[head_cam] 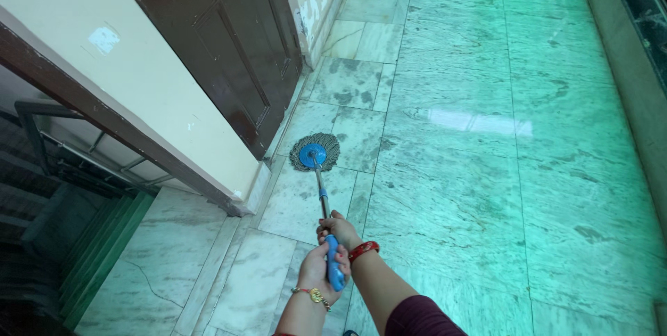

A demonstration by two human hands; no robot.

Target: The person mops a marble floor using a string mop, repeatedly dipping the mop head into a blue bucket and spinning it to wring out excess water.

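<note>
Mop head [315, 152]: round, grey stringy fringe around a blue plastic disc, lying flat on the floor just beside the door.
Handle [324, 200]: thin metal pole ending in a blue grip.
Floor [472, 169]: glossy veined marble slabs, shining greenish.
Door [229, 51]: dark brown panelled wood.
Right hand [340, 230]: wrapping closed around the pole, red bangle at the wrist.
Left hand [321, 275]: curling shut around the blue grip, lower down.
</note>
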